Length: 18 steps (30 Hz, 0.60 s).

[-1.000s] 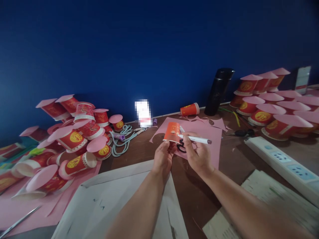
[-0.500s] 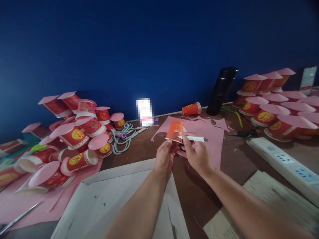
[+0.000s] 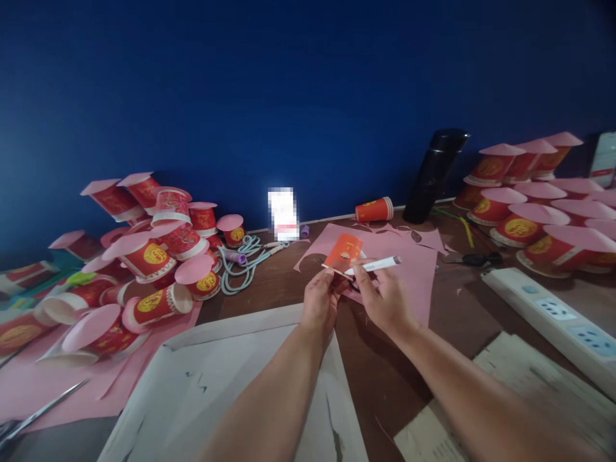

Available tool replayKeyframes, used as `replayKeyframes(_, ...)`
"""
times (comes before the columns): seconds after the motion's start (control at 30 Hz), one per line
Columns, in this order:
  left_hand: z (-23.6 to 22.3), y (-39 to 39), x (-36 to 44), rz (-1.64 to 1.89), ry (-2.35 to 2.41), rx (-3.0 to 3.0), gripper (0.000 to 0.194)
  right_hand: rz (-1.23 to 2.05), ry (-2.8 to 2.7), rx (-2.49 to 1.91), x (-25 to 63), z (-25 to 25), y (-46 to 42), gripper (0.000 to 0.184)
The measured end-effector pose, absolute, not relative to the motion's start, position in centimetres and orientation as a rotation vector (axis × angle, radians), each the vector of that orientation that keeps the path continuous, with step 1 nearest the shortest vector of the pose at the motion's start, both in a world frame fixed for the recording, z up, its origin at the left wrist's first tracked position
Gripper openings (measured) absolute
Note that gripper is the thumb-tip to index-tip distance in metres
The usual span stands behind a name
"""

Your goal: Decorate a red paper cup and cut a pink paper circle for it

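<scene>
My left hand (image 3: 320, 300) is closed on the near rim of an orange-red paper cup (image 3: 344, 250), which lies tilted with a small printed mark facing up. Pinched in my right hand (image 3: 385, 298) is a white marker pen (image 3: 380, 264), its tip end pointing left towards the cup's side. The right fingers are close to the cup; whether they also touch it I cannot tell. Under the hands lies a pink paper sheet (image 3: 404, 256) with cut edges. A dark loop between the hands is mostly hidden.
Red cups with pink paper discs are heaped at left (image 3: 144, 256) and stacked at right (image 3: 520, 221). A black bottle (image 3: 436, 176), loose cups (image 3: 374, 210), a cable (image 3: 235, 276), a power strip (image 3: 553, 308), scissors (image 3: 45, 407) and a white board (image 3: 192, 366) surround the hands.
The marker pen has tilted, its right end now higher and its left end lower beside the cup. The cup has turned slightly. The whole view has shifted a little.
</scene>
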<state>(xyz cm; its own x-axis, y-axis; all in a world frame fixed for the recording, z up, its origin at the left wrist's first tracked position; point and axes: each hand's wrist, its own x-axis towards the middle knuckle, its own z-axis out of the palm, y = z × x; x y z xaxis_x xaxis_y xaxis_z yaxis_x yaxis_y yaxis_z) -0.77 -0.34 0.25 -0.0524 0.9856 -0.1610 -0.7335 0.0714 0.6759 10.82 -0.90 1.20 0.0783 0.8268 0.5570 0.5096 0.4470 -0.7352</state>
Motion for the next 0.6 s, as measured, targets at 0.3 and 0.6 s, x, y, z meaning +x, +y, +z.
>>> replayKeyframes(0.3, 0.20, -0.48, -0.43, 1.479, 0.768, 0.577, 0.022, 0.295, -1.580, -1.125, 10.71, 1.50, -0.88, 0.024)
replayKeyframes(0.6, -0.35, -0.40, -0.41, 1.464, 0.817, 0.680, 0.026, 0.236, -1.584, -1.184, 10.80, 1.45, -0.95, 0.022)
